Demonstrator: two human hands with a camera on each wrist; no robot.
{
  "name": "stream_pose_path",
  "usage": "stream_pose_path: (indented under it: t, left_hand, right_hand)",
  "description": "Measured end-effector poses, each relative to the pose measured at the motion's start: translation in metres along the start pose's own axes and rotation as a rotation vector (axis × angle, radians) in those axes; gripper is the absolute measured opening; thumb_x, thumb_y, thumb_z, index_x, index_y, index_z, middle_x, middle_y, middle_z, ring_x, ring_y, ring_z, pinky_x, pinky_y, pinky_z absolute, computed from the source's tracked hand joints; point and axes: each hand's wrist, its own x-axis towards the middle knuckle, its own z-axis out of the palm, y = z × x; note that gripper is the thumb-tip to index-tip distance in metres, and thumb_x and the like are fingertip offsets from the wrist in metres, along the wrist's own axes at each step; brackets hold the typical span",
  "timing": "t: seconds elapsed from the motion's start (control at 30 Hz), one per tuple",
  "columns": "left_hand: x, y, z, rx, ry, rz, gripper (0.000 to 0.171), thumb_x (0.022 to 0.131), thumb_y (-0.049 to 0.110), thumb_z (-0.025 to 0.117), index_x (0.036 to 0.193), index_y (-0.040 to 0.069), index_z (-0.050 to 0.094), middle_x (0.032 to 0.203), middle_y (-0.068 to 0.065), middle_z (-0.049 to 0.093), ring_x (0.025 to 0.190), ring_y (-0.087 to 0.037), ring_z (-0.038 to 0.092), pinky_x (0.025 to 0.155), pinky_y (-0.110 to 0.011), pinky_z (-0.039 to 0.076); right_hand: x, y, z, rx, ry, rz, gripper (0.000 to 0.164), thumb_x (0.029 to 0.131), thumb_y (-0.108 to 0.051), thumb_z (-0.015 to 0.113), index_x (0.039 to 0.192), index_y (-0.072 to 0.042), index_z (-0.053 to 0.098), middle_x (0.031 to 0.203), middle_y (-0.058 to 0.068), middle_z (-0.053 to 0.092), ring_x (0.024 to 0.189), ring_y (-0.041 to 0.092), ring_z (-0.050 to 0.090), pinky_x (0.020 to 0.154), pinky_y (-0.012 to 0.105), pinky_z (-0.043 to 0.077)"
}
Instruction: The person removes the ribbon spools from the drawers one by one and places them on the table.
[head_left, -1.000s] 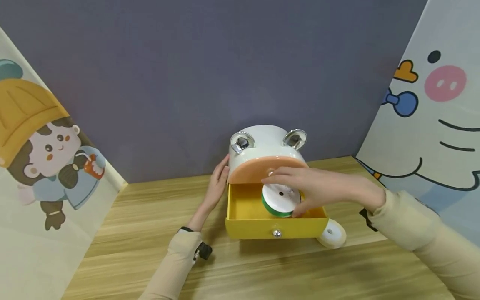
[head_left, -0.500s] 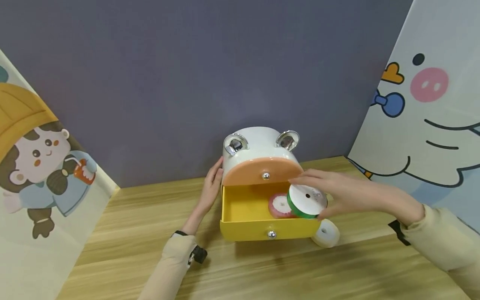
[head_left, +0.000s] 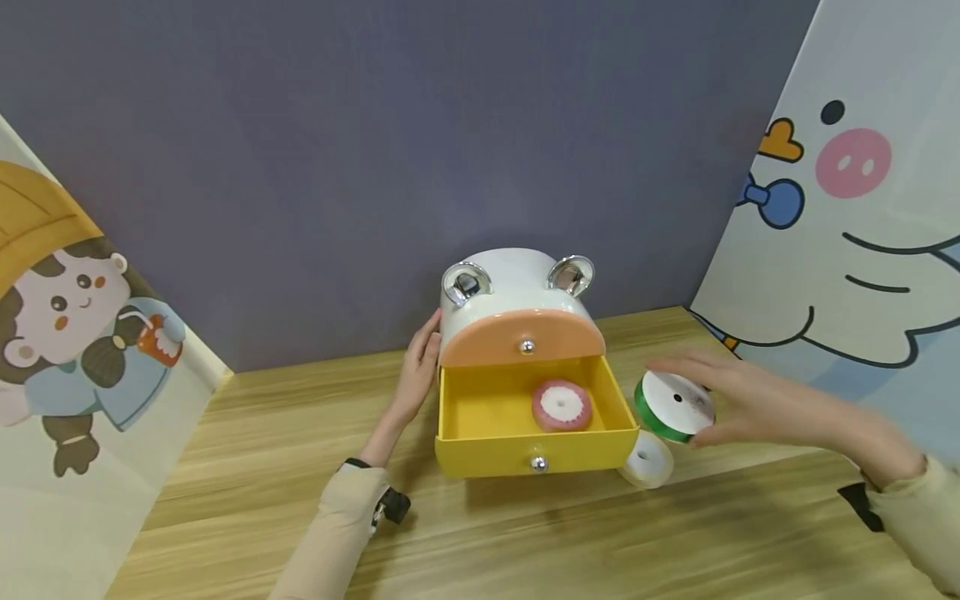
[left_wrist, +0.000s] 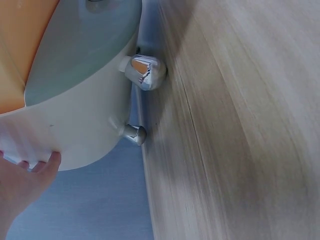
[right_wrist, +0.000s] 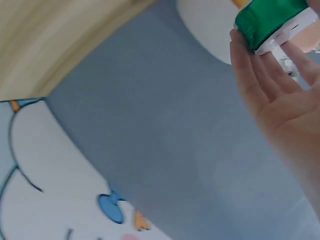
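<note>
A green ribbon spool with a white face is gripped between the thumb and fingers of my right hand, to the right of the drawer. In the right wrist view the fingers curl along the spool. My left hand rests against the left side of a white box with silver ears; in the left wrist view its fingertips touch the box's curved wall. The box's yellow drawer is pulled out. Inside, toward the right, lies a pink ribbon spool.
A cream-white ribbon roll lies on the wooden table by the drawer's front right corner, partly under the green spool in this view. A grey wall stands behind the box, with cartoon panels at both sides.
My right hand has lifted the green spool out of the drawer and carried it right, beyond the drawer's side. The pink spool is now uncovered. My left hand stays against the box.
</note>
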Motion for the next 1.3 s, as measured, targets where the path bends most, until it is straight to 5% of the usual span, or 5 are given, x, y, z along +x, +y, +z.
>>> stream_pose_path:
  t: [0.4, 0.63, 0.77, 1.03, 1.3]
  left_hand:
    - [0.002, -0.006, 0.0, -0.003, 0.0, 0.011, 0.048, 0.109, 0.017, 0.034, 0.156, 0.007, 0.03, 0.162, -0.017, 0.028, 0.152, -0.033, 0.023, 0.125, -0.052, 0.02]
    - [0.013, -0.036, 0.002, -0.01, 0.035, 0.031, 0.047, 0.109, 0.018, 0.035, 0.156, 0.015, 0.032, 0.163, -0.011, 0.029, 0.152, -0.029, 0.024, 0.126, -0.05, 0.019]
    - [0.012, -0.038, 0.003, -0.013, 0.042, 0.048, 0.046, 0.109, 0.022, 0.036, 0.155, 0.017, 0.034, 0.162, -0.008, 0.032, 0.152, -0.027, 0.026, 0.125, -0.05, 0.02]
    - [0.01, -0.036, 0.003, -0.004, 0.043, 0.048, 0.048, 0.109, 0.03, 0.037, 0.155, 0.02, 0.035, 0.162, -0.006, 0.033, 0.151, -0.026, 0.027, 0.125, -0.051, 0.023]
    - [0.01, -0.037, 0.002, -0.001, 0.045, 0.044, 0.048, 0.109, 0.03, 0.037, 0.155, 0.019, 0.035, 0.162, -0.007, 0.033, 0.151, -0.028, 0.027, 0.124, -0.052, 0.023]
  right_hand:
    - [-0.027, 0.048, 0.05, 0.099, 0.063, -0.075, 0.09, 0.062, -0.031, 0.093, 0.138, -0.003, 0.053, 0.123, 0.011, 0.064, 0.106, 0.001, 0.054, 0.072, 0.02, 0.053]
    - [-0.042, 0.065, 0.069, 0.12, 0.013, 0.045, 0.087, 0.062, -0.036, 0.093, 0.133, -0.001, 0.056, 0.125, 0.017, 0.065, 0.105, 0.009, 0.058, 0.069, 0.022, 0.053]
    - [-0.049, 0.068, 0.077, 0.109, -0.054, 0.117, 0.088, 0.065, -0.044, 0.089, 0.134, -0.001, 0.055, 0.128, 0.018, 0.063, 0.107, 0.024, 0.061, 0.075, 0.026, 0.054]
    - [-0.055, 0.075, 0.1, 0.094, -0.132, 0.194, 0.091, 0.062, -0.043, 0.09, 0.134, 0.0, 0.056, 0.129, 0.023, 0.061, 0.114, 0.043, 0.06, 0.086, 0.053, 0.054]
    - [-0.056, 0.082, 0.115, 0.1, -0.169, 0.221, 0.092, 0.057, -0.042, 0.093, 0.131, 0.0, 0.057, 0.124, 0.026, 0.061, 0.105, 0.042, 0.064, 0.079, 0.05, 0.056]
